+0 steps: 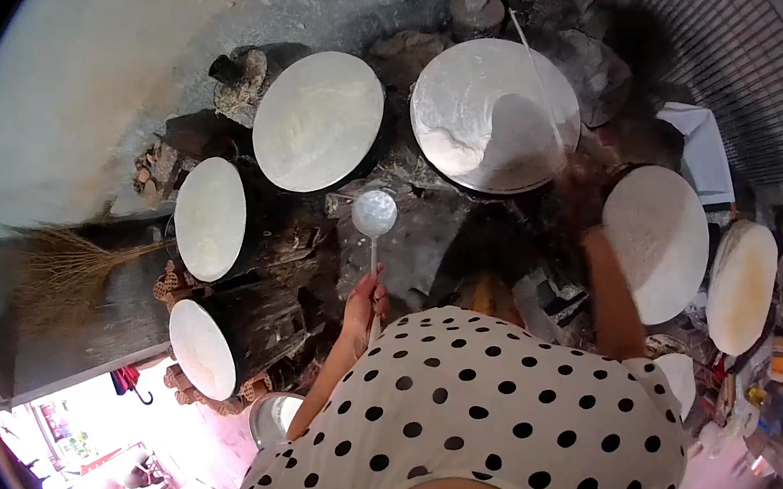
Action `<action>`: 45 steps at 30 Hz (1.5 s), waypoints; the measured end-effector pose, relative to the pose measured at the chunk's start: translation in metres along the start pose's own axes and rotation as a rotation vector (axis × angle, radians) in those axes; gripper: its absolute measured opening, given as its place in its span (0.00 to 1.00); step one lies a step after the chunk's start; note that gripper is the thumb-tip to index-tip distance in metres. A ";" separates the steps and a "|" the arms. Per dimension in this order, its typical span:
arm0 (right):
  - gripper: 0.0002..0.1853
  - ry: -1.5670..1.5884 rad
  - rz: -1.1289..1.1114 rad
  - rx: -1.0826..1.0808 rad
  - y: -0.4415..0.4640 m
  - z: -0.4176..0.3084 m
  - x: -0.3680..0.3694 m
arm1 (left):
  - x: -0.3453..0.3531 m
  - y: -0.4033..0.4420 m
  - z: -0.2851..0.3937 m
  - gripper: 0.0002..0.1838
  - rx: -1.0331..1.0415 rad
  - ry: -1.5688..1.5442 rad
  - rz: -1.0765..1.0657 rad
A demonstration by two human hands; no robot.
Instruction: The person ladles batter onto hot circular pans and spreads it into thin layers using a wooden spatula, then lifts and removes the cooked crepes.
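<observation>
My left hand (pixel 366 299) is closed round the handle of a metal ladle (pixel 375 213), whose bowl points away from me over the dark hearth. A thin pale stick (pixel 537 77) slants across the large round pan (pixel 462 106) at the back right. Its near end meets my right hand (pixel 579 178), which is blurred and dark beside the pan's right edge, so its fingers cannot be made out. White batter lies on the left part of that pan, and a shadow covers its middle.
Other round pale surfaces stand around: back left (pixel 321 121), left (pixel 211 219), lower left (pixel 202 350), right (pixel 658 243) and far right (pixel 743 287). A twig broom (pixel 77 261) lies left. A bowl (pixel 276 418) is near my left arm. A metal grille (pixel 742 50) leans at the right wall.
</observation>
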State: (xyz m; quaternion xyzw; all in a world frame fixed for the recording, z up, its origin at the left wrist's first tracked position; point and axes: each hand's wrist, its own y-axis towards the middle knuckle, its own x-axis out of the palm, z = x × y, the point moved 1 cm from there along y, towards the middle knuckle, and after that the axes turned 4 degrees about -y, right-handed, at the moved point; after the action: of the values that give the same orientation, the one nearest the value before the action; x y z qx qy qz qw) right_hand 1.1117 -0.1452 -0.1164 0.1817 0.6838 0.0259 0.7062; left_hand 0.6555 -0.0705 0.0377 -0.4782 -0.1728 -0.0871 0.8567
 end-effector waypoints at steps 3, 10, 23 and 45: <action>0.17 0.077 -0.171 0.228 0.032 -0.156 -0.006 | -0.021 0.000 0.004 0.17 -0.037 0.003 -0.055; 0.19 0.199 -0.341 0.486 -0.001 -0.227 0.052 | -0.095 -0.017 0.010 0.19 -0.031 -0.022 -0.172; 0.28 0.789 -0.196 0.950 0.009 -0.269 0.019 | -0.156 -0.047 0.032 0.20 -0.017 0.061 -0.037; 0.19 0.636 -0.538 0.605 -0.074 -0.040 0.015 | -0.066 -0.017 0.012 0.21 -0.040 0.083 -0.223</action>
State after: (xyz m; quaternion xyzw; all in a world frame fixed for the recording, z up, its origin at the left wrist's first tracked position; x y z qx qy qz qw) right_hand 1.0578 -0.2015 -0.1525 0.1787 0.8642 -0.3019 0.3607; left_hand 0.5865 -0.0704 0.0316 -0.4691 -0.1875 -0.2048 0.8383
